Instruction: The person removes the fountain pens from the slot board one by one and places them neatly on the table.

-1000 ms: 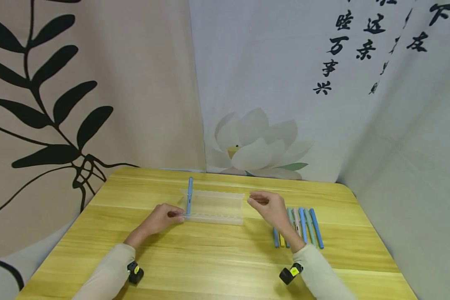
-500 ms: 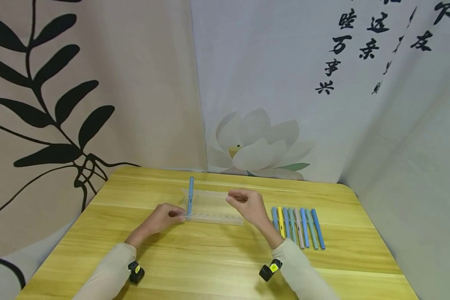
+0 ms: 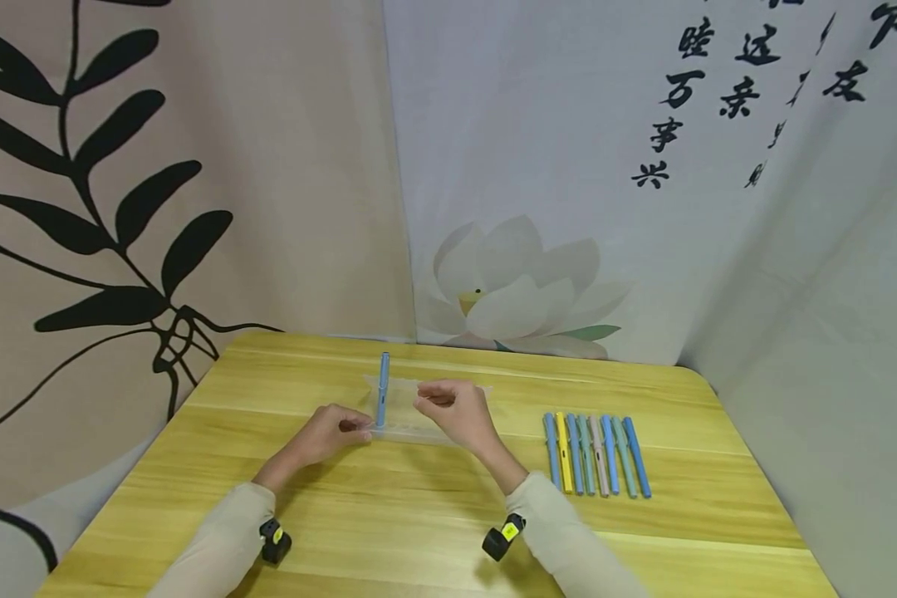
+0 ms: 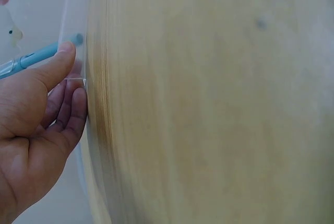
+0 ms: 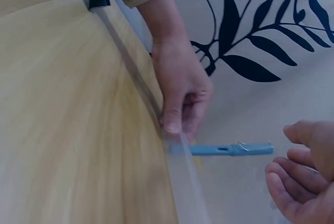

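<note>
A clear plastic pen holder (image 3: 411, 433) stands on the table, with one blue pen (image 3: 383, 390) upright near its left end. My left hand (image 3: 336, 433) pinches the holder's left end between thumb and fingers; in the left wrist view the thumb (image 4: 60, 65) lies beside the pen's lower end. My right hand (image 3: 456, 411) hovers over the middle of the holder, hiding part of it. Its fingers (image 5: 297, 177) are loosely bent, apart from the pen (image 5: 229, 150) and holding nothing.
A row of several pens (image 3: 598, 455), blue, green, yellow and greyish pink, lies on the right of the wooden table (image 3: 389, 531). Behind the table's far edge hangs a printed curtain (image 3: 314, 208).
My right hand has moved left from near the row of pens to above the holder, uncovering the pens. My left hand keeps its hold on the holder's left end.
</note>
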{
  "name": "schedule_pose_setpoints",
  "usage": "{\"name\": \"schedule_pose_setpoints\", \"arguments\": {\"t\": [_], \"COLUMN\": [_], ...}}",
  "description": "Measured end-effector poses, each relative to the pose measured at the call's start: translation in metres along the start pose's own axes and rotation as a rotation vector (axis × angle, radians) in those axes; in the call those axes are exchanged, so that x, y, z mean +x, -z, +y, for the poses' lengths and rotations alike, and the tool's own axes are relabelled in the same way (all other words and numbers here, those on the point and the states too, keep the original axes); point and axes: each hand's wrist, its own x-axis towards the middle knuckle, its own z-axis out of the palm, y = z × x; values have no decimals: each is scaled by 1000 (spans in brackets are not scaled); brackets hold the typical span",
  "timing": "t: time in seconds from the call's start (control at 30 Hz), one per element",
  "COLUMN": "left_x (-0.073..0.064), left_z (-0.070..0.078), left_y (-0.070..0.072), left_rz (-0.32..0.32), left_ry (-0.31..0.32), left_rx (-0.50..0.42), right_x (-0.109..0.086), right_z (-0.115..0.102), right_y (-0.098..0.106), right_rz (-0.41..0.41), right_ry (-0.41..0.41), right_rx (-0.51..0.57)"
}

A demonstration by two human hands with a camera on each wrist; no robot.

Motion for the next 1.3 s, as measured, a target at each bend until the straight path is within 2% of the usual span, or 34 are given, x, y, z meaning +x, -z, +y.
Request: {"name": "schedule_pose_setpoints", "arguments": {"t": [0.4, 1.03, 1.3], "left_x": [0, 0, -1], "left_z": [-1, -1, 0], "left_y": [0, 1, 1], "left_rz": [-1, -12, -19], "left_ry": [-12, -23, -10], "left_rx": [-3, -8, -31], "right_x": [13, 34, 38], "right_z": [6, 17, 23], "right_y": [-36, -67, -76], "right_rz": [-37, 2, -5], "right_ry": [-8, -118, -124], "right_rx": [-26, -25, -5]}}
